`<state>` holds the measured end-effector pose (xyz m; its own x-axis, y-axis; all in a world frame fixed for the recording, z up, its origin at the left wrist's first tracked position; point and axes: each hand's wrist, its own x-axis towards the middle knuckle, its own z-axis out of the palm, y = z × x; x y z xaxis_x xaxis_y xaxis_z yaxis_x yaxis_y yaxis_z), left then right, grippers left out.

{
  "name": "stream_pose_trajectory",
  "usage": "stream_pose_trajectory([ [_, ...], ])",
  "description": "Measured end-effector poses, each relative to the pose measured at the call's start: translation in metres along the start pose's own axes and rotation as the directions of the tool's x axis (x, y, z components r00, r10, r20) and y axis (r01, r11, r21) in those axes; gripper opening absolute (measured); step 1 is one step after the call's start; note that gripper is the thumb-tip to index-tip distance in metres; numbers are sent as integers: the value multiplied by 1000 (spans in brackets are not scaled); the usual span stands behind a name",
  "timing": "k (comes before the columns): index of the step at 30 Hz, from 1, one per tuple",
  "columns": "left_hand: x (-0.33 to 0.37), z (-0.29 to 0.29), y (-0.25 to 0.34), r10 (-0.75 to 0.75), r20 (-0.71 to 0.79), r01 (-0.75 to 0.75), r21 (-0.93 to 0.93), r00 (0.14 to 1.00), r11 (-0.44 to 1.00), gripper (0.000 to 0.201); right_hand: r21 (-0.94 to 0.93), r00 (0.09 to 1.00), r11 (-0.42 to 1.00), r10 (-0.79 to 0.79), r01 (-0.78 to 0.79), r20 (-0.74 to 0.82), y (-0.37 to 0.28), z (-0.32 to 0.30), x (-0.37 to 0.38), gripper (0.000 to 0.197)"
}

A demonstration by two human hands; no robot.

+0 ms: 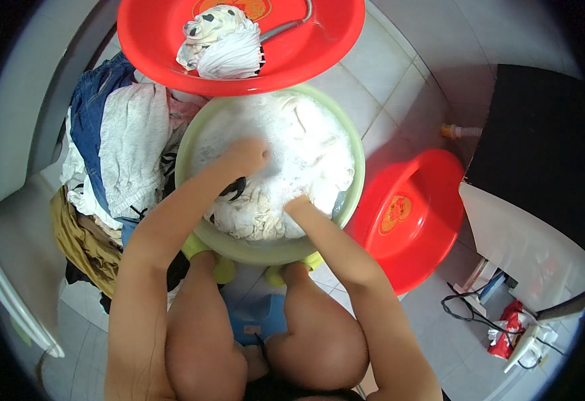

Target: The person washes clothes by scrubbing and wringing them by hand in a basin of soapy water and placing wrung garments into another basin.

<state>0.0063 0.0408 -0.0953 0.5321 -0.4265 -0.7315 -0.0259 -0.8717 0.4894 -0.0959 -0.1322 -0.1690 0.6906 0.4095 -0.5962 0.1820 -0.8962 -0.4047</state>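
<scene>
A pale green basin in front of me is full of foamy water and wet white clothes. Just over the suds, left of the basin's middle, is my left hand. It is smeared by motion, so its fingers do not show clearly. My right hand is sunk among the foam and cloth near the basin's centre, hiding its fingers. Between the two forearms, a cream gathered garment lies at the near side of the basin, with a black piece of cloth beside it.
A red basin at the back holds wrung white clothes and a shower hose. Piled clothes lie at left. Another red basin leans at right, near a black-topped white cabinet, cables and a power strip.
</scene>
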Motion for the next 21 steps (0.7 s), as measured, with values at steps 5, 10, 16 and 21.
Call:
stream_pose_trajectory([
  [5, -71, 5, 2, 199, -569, -343, -157, 798, 926, 32, -20, 932, 962, 270, -273, 240, -38, -98, -53, 34],
  [10, -80, 27, -5, 117, -647, -158, -6, 754, 987, 47, 538, 908, 763, 419, -358, 10, -48, -144, -65, 28],
  [16, -17, -7, 19, 97, -793, -136, 18, 602, 991, 63, 130, 664, 990, 129, -48, -737, -11, -148, -19, 61],
  [21, 35, 1, -12, -12, -464, 26, 24, 886, 999, 56, 111, 821, 958, 283, -263, -496, -9, -127, 9, 85],
])
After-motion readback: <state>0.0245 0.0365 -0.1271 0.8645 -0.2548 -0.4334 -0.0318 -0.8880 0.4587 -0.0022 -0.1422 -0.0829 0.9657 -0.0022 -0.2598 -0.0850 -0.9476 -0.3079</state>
